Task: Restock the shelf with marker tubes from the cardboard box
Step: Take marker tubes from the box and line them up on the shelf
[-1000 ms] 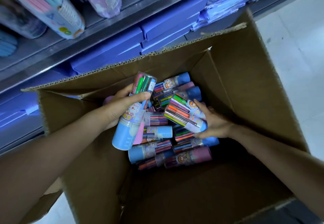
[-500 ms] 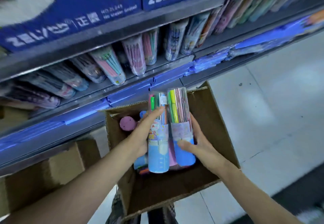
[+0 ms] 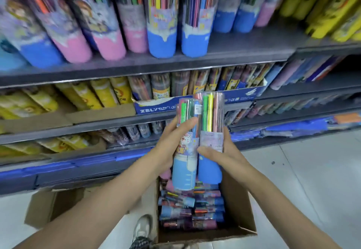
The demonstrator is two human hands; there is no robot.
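Observation:
My left hand (image 3: 172,145) grips a clear marker tube with a pale blue base (image 3: 185,151), held upright; a pink tube seems tucked behind it. My right hand (image 3: 224,155) grips a second marker tube with a darker blue base (image 3: 212,141) pressed side by side against the first. Both tubes hover above the open cardboard box (image 3: 240,209) on the floor, which holds several more marker tubes (image 3: 191,207) lying flat. The top shelf (image 3: 234,43) carries a row of standing blue and pink marker tubes (image 3: 162,30).
Lower shelves hold yellow packs (image 3: 101,94), a blue display carton of pencil tubes (image 3: 175,92) and flat blue packages (image 3: 293,127). A second cardboard box (image 3: 45,207) sits at lower left. My shoe (image 3: 142,229) stands beside the box. Pale floor tiles (image 3: 312,180) lie to the right.
Both hands lifted their tubes out of the box and up in front of the shelves. My view swung up from the box to the upper shelves.

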